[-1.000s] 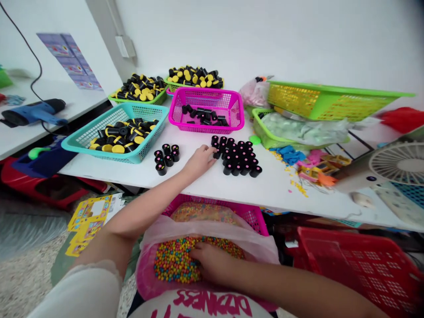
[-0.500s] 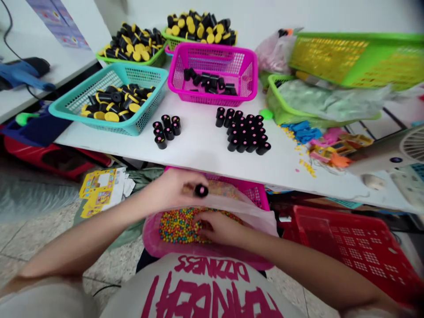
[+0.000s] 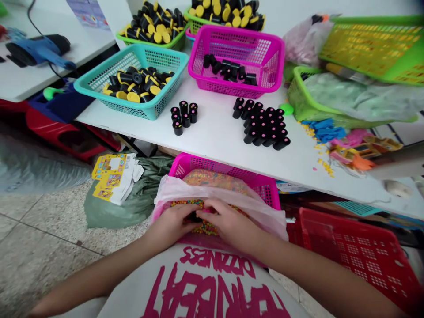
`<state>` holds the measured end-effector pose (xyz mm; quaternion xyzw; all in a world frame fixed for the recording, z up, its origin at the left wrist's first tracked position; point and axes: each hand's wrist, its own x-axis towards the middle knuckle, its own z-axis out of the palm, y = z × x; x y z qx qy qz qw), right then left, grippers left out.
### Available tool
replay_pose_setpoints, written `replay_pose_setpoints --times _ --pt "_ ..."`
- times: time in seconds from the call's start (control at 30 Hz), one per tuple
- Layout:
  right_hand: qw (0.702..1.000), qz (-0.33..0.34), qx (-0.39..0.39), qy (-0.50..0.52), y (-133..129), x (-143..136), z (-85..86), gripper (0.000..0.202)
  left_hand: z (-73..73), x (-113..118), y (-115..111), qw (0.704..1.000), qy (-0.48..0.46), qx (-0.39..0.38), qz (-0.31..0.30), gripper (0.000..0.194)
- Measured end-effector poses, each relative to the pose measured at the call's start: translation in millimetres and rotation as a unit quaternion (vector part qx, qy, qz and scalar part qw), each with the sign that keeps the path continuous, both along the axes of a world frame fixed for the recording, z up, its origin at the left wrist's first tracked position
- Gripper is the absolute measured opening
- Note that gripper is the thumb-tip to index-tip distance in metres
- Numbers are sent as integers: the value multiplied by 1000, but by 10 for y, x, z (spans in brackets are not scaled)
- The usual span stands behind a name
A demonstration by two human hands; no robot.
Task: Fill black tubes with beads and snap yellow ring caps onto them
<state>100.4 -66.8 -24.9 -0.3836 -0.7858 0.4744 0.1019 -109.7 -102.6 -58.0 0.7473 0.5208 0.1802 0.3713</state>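
Over the colourful beads point(image 3: 208, 229) in the lap basket point(image 3: 185, 163), my left hand point(image 3: 174, 223) is wrapped round a black cylinder point(image 3: 192, 217), mostly hidden by the fingers. My right hand point(image 3: 225, 218) meets it from the other side, fingers curled at the cylinder's opening; whatever they hold is too small to make out. White plastic point(image 3: 212, 193) lies across the basket beyond both hands. On the table point(image 3: 205, 141) stand two groups of upright black cylinders, a small one point(image 3: 185, 118) at the left and a larger one point(image 3: 263, 123) at the right.
Behind the cylinders are a turquoise basket point(image 3: 155, 110) with yellow-capped cylinders and a pink basket point(image 3: 232, 88) with black ones. Green baskets stand farther back and at the right. A blue tool point(image 3: 39, 51) lies at the left. A red crate point(image 3: 357, 247) is low at the right.
My left hand has come down with the black cylinder to the beads. My right hand has risen from among the beads to meet it. The camera view has shifted.
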Motion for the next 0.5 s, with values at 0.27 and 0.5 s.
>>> replay_pose_setpoints --times 0.27,0.5 --pt "999 10 28 22 -77 -106 187 22 16 6 -7 999 -37 3 1 33" --pt "998 -19 45 -26 -43 -30 297 24 13 -7 -21 999 -42 1 0 31"
